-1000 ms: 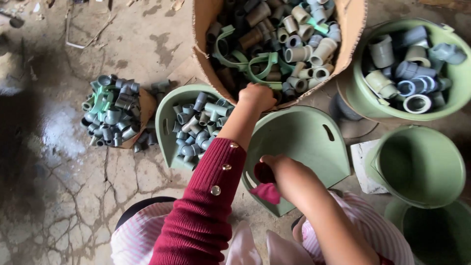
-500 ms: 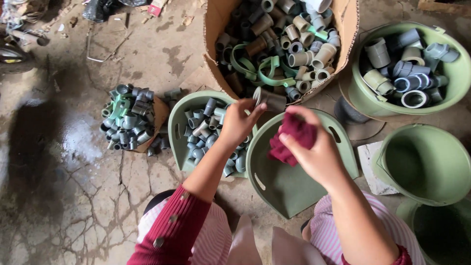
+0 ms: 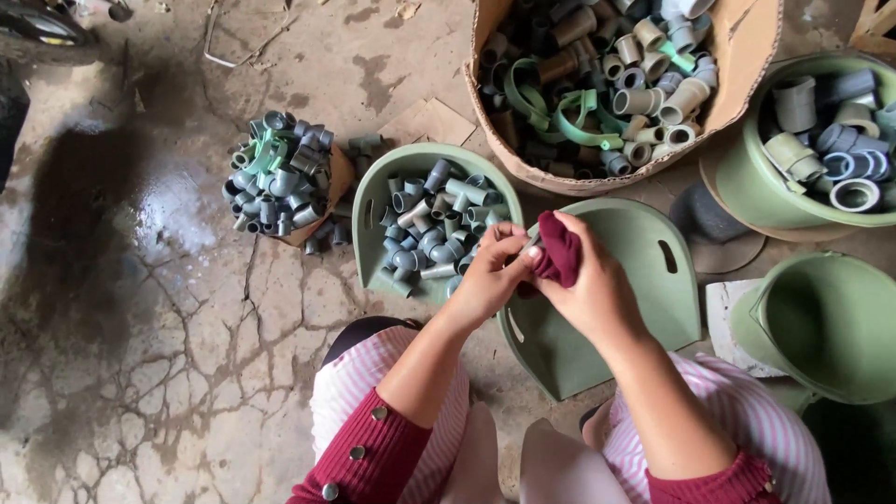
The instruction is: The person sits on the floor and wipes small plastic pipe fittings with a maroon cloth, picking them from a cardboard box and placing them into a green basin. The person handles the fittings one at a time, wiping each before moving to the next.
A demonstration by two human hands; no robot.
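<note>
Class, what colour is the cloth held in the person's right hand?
The cloth is dark red, maroon; the head view shows it, bunched in the right hand.

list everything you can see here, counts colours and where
cardboard box: one, brown, top centre, full of grey and tan pipe fittings with green clamps
filled tub: one, green, top right, holds larger grey fittings
small tray: one, green, centre, heaped with grey fittings
empty tray: one, green, under the hands
empty buckets: two, green, lower right, the lower one mostly cut off
fitting pile: one, grey-green, on cardboard at left
floor: cracked concrete, wet patch at left
cloth: one, dark red, in right hand
left hand: pinches a small fitting, mostly hidden
right hand: presses the cloth against it
</note>
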